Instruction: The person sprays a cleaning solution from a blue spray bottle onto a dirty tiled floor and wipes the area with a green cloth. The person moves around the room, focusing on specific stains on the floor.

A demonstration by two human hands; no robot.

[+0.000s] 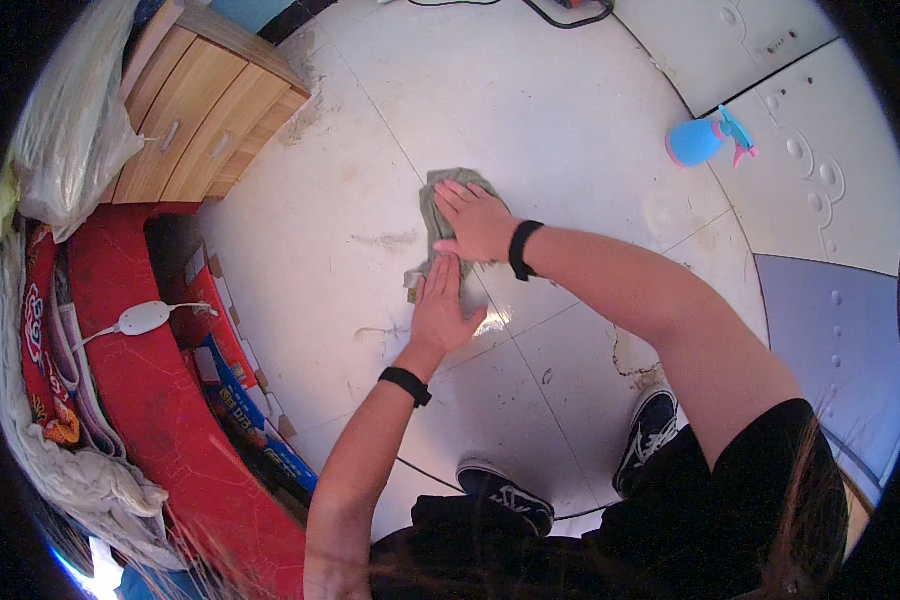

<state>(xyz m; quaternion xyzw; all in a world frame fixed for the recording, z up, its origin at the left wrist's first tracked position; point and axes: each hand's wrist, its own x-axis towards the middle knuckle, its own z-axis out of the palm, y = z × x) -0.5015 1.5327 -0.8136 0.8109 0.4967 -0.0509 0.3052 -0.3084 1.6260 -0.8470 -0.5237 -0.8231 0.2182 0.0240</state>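
Observation:
A grey-green cloth (439, 217) lies rumpled on the pale tiled floor (570, 97). My right hand (474, 221) holds its upper part down, palm down with the fingers stretched across it. Just below, my left hand (444, 307) bears on the lower part of the cloth with its fingertips, its thumb spread out to the side. The two hands nearly meet at my right thumb. Much of the cloth under them is hidden. A black band circles each wrist.
A blue spray bottle (694, 142) lies at the right, near white cabinet doors (810, 150). At the left stand a wooden drawer cabinet (202, 120) and a red-covered bed or bench (120, 262), with cartons (225, 315) beneath. A dark cable (427, 474) runs by my shoes (506, 495).

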